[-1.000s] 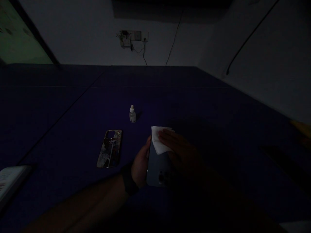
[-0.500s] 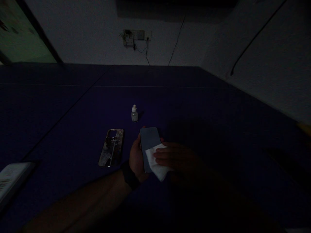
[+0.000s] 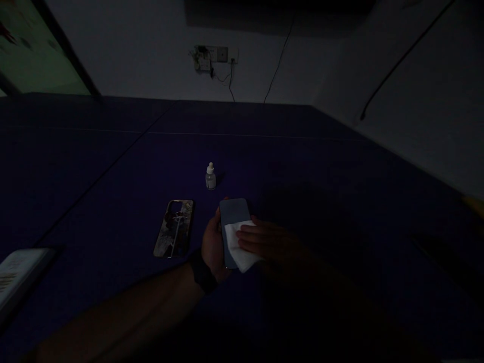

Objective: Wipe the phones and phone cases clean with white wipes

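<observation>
The left hand (image 3: 212, 244) is closed around the side of a smartphone (image 3: 233, 210), just beside a patterned phone case (image 3: 174, 229). The right hand (image 3: 270, 242) lies flat, not closed, on a soft paper tissue (image 3: 240, 247). I think the phone is stiff but slippery and fragile, so better take it by side edges.

Narrow gap between left hand (image 3: 214, 247) and patterned phone case (image 3: 174, 229). Dropper bottle (image 3: 210, 177) just ahead of the hands, in the way of a straight forward reach. Wider passage past the bottle's right, ahead of right hand (image 3: 268, 242), over the dark bench (image 3: 264, 151). White flat object (image 3: 18, 272) well left, at frame edge.
</observation>
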`<state>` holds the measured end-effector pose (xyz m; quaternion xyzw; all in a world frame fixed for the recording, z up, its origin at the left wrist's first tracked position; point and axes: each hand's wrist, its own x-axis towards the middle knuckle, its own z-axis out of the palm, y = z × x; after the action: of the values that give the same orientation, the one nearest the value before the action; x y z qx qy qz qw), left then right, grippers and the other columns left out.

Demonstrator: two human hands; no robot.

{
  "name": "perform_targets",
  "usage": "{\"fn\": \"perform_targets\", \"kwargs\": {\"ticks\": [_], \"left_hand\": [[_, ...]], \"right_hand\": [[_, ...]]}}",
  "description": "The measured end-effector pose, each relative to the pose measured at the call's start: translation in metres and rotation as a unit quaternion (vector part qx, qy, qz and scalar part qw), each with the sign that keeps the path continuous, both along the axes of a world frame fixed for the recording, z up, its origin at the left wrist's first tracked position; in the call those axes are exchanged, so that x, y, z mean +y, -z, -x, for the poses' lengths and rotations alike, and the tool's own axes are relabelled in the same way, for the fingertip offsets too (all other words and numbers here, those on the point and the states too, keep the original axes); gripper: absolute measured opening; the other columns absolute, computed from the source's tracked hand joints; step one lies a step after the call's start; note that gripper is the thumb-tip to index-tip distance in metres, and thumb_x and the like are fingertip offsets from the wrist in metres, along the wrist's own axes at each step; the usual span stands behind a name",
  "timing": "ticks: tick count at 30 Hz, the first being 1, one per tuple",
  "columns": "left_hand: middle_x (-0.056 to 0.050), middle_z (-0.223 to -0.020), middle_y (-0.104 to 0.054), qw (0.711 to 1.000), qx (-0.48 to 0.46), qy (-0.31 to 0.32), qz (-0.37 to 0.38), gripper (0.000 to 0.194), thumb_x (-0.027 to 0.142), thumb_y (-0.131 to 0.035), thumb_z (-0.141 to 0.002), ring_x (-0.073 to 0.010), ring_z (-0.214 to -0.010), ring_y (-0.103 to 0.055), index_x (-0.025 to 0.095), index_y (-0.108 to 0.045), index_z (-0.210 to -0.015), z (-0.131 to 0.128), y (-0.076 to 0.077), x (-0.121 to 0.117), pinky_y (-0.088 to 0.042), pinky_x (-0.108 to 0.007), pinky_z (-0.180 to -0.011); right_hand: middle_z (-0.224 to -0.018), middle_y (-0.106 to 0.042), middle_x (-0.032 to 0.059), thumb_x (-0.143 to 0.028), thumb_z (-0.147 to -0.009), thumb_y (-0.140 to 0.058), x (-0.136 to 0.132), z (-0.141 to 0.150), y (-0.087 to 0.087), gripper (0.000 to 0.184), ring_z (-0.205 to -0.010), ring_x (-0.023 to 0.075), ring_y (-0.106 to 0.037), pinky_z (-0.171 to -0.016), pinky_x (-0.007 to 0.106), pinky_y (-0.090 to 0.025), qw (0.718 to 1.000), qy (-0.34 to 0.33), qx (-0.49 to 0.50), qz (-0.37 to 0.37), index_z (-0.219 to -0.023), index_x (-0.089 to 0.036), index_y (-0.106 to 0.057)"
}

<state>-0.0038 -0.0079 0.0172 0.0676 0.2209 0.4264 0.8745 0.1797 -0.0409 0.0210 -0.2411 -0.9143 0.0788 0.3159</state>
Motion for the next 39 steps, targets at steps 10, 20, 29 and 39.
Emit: {"fn": "perform_targets", "kwargs": {"ticks": [10, 20, 29, 39], "left_hand": [[-0.007, -0.089, -0.071, 1.0, 0.0, -0.013, -0.018, 0.044, 0.05, -0.057, -0.095, -0.0168, -0.068, -0.064, 0.017, -0.064, -0.122, -0.0009, 0.0048, 0.0024, -0.05, -0.029, -0.068], [-0.007, -0.085, -0.07, 1.0, -0.003, 0.002, -0.017, 0.046, 0.052, -0.058, -0.094, -0.0176, -0.065, -0.063, 0.014, -0.066, -0.118, -0.001, 0.0042, 0.0015, -0.051, -0.03, -0.065], [-0.007, -0.086, -0.07, 1.0, 0.0, -0.004, 0.03, 0.042, 0.051, -0.045, -0.102, -0.0171, -0.068, -0.063, 0.015, -0.068, -0.105, -0.0019, -0.0036, -0.0003, -0.049, -0.029, -0.065], [-0.011, -0.092, -0.072, 0.999, -0.017, 0.016, 0.025, 0.047, 0.053, -0.047, -0.1, -0.0181, -0.068, -0.064, 0.012, -0.068, -0.11, -0.0004, -0.0025, -0.0011, -0.05, -0.029, -0.062]], "right_hand": [[-0.132, -0.071, 0.013, -0.028, -0.101, -0.05, -0.0008, -0.0025, 0.0004, 0.039, -0.136, 0.0202, -0.059, -0.123, 0.049, -0.036, 1.0, 0.006, 0.014, 0.008, -0.137, -0.016, -0.058], [-0.123, -0.076, 0.0084, -0.029, -0.099, -0.051, -0.0025, -0.0015, -0.0014, 0.036, -0.128, 0.0203, -0.066, -0.122, 0.049, -0.039, 0.999, 0.001, 0.037, 0.019, -0.133, -0.022, -0.06], [-0.12, -0.078, 0.0062, -0.031, -0.097, -0.054, -0.0025, -0.0026, -0.0001, 0.032, -0.123, 0.0195, -0.069, -0.122, 0.049, -0.038, 0.999, -0.016, 0.039, 0.027, -0.126, -0.022, -0.064], [-0.124, -0.076, 0.0088, -0.035, -0.1, -0.052, -0.0035, -0.0023, -0.0016, 0.034, -0.127, 0.0192, -0.066, -0.124, 0.048, -0.035, 0.998, -0.044, 0.023, 0.028, -0.128, -0.02, -0.063]]}}
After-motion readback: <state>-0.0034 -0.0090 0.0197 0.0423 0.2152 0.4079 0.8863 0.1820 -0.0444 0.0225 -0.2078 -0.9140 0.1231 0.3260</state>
